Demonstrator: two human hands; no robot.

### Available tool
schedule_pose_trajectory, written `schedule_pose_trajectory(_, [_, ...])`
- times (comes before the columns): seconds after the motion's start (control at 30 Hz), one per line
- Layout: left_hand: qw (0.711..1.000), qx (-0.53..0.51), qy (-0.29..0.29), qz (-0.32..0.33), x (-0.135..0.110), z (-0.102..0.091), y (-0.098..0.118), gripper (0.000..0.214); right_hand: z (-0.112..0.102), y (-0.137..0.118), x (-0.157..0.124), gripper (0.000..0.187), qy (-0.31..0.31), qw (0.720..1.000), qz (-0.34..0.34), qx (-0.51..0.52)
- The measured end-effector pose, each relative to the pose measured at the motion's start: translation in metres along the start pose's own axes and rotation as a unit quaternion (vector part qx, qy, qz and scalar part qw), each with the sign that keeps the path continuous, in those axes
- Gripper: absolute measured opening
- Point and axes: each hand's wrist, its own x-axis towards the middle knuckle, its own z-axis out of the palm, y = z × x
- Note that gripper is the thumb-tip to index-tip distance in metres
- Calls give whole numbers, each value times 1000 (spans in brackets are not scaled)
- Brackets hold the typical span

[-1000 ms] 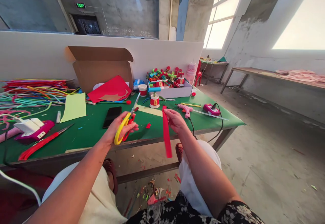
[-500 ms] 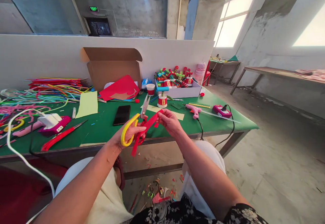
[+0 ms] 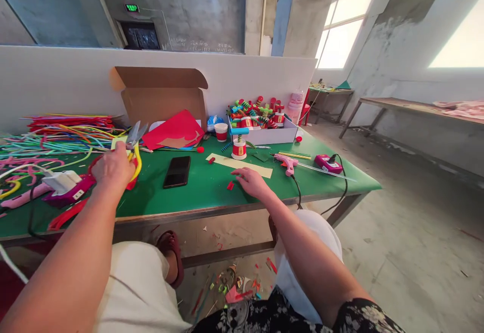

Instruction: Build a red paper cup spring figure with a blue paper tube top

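My left hand [image 3: 113, 165] is over the left part of the table, closed around yellow-handled scissors [image 3: 136, 164] whose blades point up and slightly apart. Some red material shows beside the handles, partly hidden by the hand. Low over the table's front, my right hand [image 3: 250, 182] has its fingers stretched out and holds nothing visible. Just left of its fingertips lies a small red scrap [image 3: 230, 185]. Behind it is a pale yellow strip [image 3: 255, 168] with another red piece [image 3: 212, 160] at its left end. A paper-cup figure [image 3: 239, 149] with a blue top stands beyond.
A black phone [image 3: 177, 172] lies between my hands. At the right are a pink glue gun [image 3: 286, 163] and a corded purple power socket [image 3: 328, 164]. A white box [image 3: 278, 135] holds several cup figures. Pipe cleaners [image 3: 68, 141] are piled at the left.
My left hand has moved left with the scissors, away from my right hand. My right hand has let go of the red strip and lowered to the table. Small red pieces now lie there.
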Motion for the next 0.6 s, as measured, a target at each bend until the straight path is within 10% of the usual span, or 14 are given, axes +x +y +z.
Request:
schedule_pose_trajectory(0.13, [994,-21,-86,56,-30,21,21,39,10,-8,-1,34,-66,993,-81,-53])
schedule_pose_trajectory(0.37, [972,43,-158,171,-83,52,62,39,4,-15,-1,22,-35,997,13,-73])
schedule_pose_trajectory(0.5, [967,102,-161,170,-92,64,73,41,-6,-10,-3,11,25,981,131,142])
schedule_pose_trajectory(0.6, [963,118,-166,179,-93,69,78,41,-14,-8,-10,13,27,896,181,405])
